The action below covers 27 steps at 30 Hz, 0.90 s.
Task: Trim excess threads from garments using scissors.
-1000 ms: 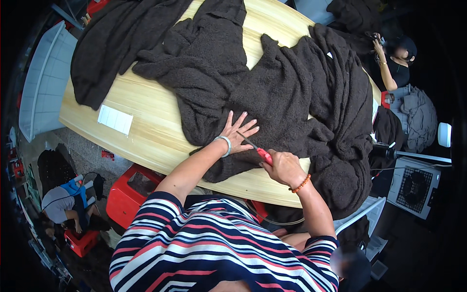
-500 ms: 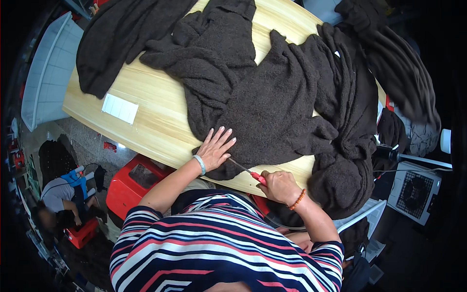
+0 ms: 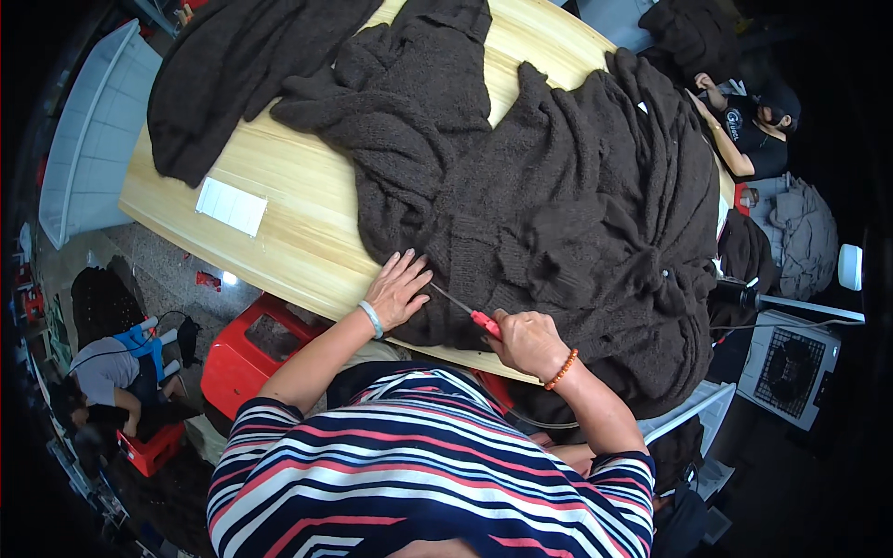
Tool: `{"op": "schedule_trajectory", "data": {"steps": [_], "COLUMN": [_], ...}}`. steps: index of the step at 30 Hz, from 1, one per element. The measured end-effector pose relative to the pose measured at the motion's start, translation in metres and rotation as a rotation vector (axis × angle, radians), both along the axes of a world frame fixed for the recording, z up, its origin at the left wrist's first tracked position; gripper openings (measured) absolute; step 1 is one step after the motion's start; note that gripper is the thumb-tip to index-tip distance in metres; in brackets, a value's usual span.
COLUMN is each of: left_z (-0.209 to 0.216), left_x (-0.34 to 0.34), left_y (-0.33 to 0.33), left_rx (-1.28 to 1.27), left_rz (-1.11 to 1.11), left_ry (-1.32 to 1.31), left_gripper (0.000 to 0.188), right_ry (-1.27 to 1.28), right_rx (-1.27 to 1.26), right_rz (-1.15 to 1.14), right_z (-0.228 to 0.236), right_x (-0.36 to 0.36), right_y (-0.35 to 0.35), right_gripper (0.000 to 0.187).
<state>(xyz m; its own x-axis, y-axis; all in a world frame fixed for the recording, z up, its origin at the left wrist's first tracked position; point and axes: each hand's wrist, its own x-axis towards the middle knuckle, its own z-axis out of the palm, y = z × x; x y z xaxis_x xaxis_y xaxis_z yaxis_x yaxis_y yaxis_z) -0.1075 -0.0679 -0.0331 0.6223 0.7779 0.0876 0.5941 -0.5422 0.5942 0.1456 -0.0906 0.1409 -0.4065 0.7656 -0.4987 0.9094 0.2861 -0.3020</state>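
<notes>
A dark brown knitted garment (image 3: 530,177) lies rumpled across the table in front of me, with a ribbed band showing near my hands. My left hand (image 3: 398,290) rests palm down at its near left edge, fingers stretched out. In my right hand (image 3: 532,344), closed around it, is a red-handled tool (image 3: 486,323) with a thin metal shaft. That shaft points left, its tip close to my left fingertips at the knit. Whether the tip goes into the fabric I cannot tell, nor the tool's exact kind.
The wooden table (image 3: 307,200) carries a white paper label (image 3: 232,207) and another dark knit (image 3: 242,74) at far left. A red stool (image 3: 244,358) stands left of me. A co-worker (image 3: 758,139) sits at the far right. A white fan unit (image 3: 793,367) stands at right.
The garment's right part has shifted and spread, baring a ribbed band. My left hand slid slightly left, and the tool moved a little up. A dark cloth at far right has dropped away, revealing a co-worker.
</notes>
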Motion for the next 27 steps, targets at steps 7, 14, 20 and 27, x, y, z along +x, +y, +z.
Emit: {"op": "schedule_trajectory", "data": {"steps": [7,14,20,27], "left_z": [0.012,0.019,-0.006,0.05], "left_x": [-0.002,0.039,0.043,0.003], "left_y": [0.007,0.081,0.081,-0.038], "left_rx": [0.028,0.044,0.035,-0.108], "left_rz": [-0.043,0.25,0.11,-0.072], "left_ry": [0.012,-0.329,0.045,0.276], "left_gripper": [0.048,0.055,0.061,0.119], "right_ry": [-0.007,-0.031,-0.006,0.064], "right_rx": [0.07,0.217,0.201,0.091], "right_rz": [-0.194,-0.324,-0.21,-0.356], "right_z": [0.009,0.006,0.006,0.016], "right_x": [-0.005,-0.003,-0.001,0.017], "right_y": [0.016,0.033,0.036,-0.005], "right_gripper": [0.029,0.027,0.03,0.029]}}
